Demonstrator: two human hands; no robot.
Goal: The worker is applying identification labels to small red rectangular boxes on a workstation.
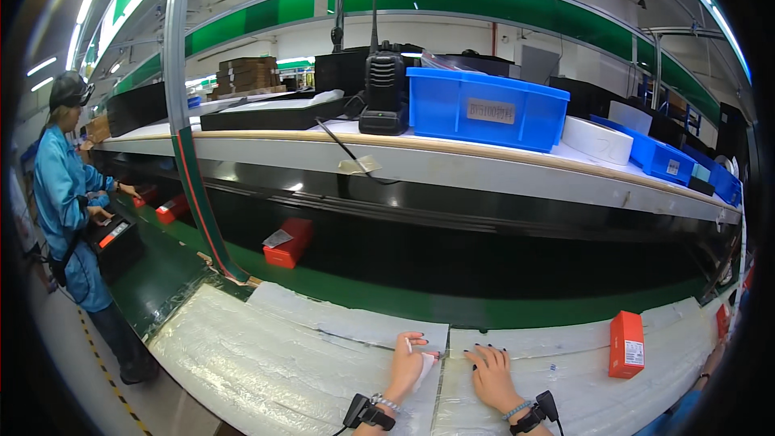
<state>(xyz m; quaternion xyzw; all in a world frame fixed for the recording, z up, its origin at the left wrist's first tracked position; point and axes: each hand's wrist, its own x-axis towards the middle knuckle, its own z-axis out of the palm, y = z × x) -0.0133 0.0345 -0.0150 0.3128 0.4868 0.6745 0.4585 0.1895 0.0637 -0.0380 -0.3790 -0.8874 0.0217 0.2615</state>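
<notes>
My left hand (pixel 406 365) rests over the wrapped worktop (pixel 266 355) with its fingers bent. A crumpled white piece (pixel 424 368), paper or cloth, sits against its palm; which of the two I cannot tell. Flat beside it, across the seam in the covering, lies my right hand (pixel 493 375), fingers apart and holding nothing. To the right of that hand a red box (pixel 626 345) with a white label stands on the worktop. Both wrists carry a black strapped device and a beaded bracelet.
Beyond the worktop runs a green conveyor belt (pixel 387 304) with a red box (pixel 288 243) on it, a small clear packet on top. The shelf above bears a walkie-talkie (pixel 384 89) and a blue bin (pixel 488 109). A co-worker in blue (pixel 69 194) handles boxes at far left.
</notes>
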